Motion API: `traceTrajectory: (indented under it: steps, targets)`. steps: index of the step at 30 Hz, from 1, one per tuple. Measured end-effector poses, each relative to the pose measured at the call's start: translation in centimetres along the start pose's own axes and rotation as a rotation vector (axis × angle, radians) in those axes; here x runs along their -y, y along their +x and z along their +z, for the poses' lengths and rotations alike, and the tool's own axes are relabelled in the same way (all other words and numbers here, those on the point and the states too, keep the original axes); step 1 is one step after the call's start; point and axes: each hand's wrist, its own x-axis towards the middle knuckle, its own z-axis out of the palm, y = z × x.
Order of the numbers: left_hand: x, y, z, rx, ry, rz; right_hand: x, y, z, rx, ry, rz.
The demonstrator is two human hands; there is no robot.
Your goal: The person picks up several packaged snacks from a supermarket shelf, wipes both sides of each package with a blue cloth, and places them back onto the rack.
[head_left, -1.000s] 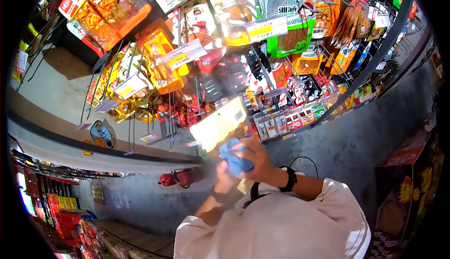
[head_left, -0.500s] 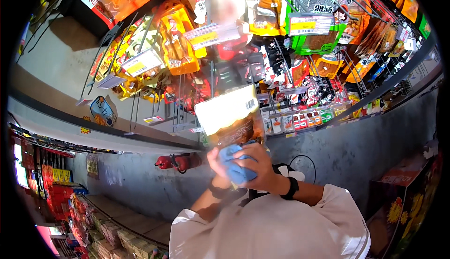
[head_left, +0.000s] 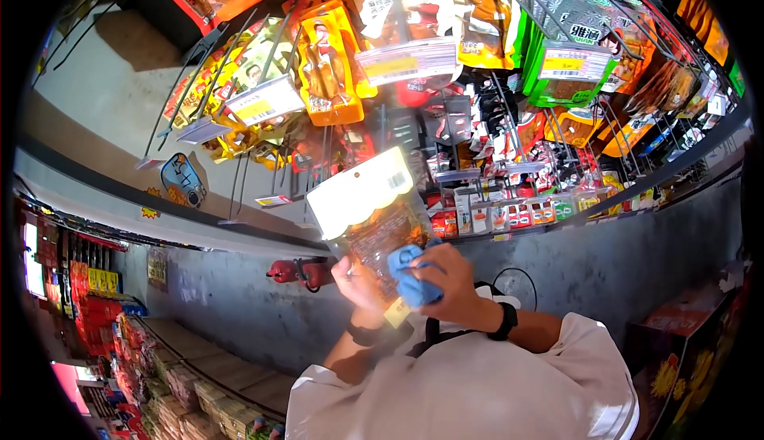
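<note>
A snack packet [head_left: 380, 225] with a pale top and a brown see-through lower part is held up in front of me, tilted to the left. My left hand [head_left: 358, 287] grips its lower left side, thumb along the edge. A crumpled blue cloth [head_left: 415, 274] is bunched in my right hand [head_left: 450, 281], against the packet's lower right part. The cloth and fingers hide that part of the packet. Dark bands circle both wrists.
Hanging snack packets [head_left: 326, 66] fill the wire hooks above, with price tags [head_left: 407, 64] at the hook ends. A fire extinguisher [head_left: 302, 273] is at the wall behind my left hand. Stacked goods [head_left: 171, 376] line the lower left; a dark box [head_left: 676, 321] stands at right.
The packet has tilted left and shows more of its lower part. My hands have moved apart: the left is on its left edge, the right with the cloth slightly right.
</note>
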Motion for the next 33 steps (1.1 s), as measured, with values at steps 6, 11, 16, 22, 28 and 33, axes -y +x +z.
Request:
traceTrajectory:
  steps: [6, 11, 16, 22, 28, 33]
  targets:
    - [0.1, 0.4, 2.0, -0.120, 0.197, 0.060, -0.3, 4.7, 0.7, -0.012, 0.049, -0.095]
    - [-2.2, 0.2, 1.4, -0.093, 0.061, 0.098, 0.4, 5.2, 2.1, 0.016, 0.004, -0.148]
    - [-3.7, 0.2, -1.3, -0.062, 0.009, 0.038, 2.1, 3.5, 2.4, 0.143, 0.008, -0.163]
    - [-5.6, 0.1, -3.1, 0.125, -0.322, 0.091, 1.0, 7.5, 4.5, -0.006, -0.101, -0.074]
    - [-10.8, 0.8, -2.6, 0.045, -0.337, 0.167, 2.5, 7.1, 7.2, 0.117, -0.051, -0.007]
    - [-13.5, 0.7, -3.5, -0.054, -0.196, 0.180, 3.3, 6.9, 10.2, 0.229, -0.040, -0.085]
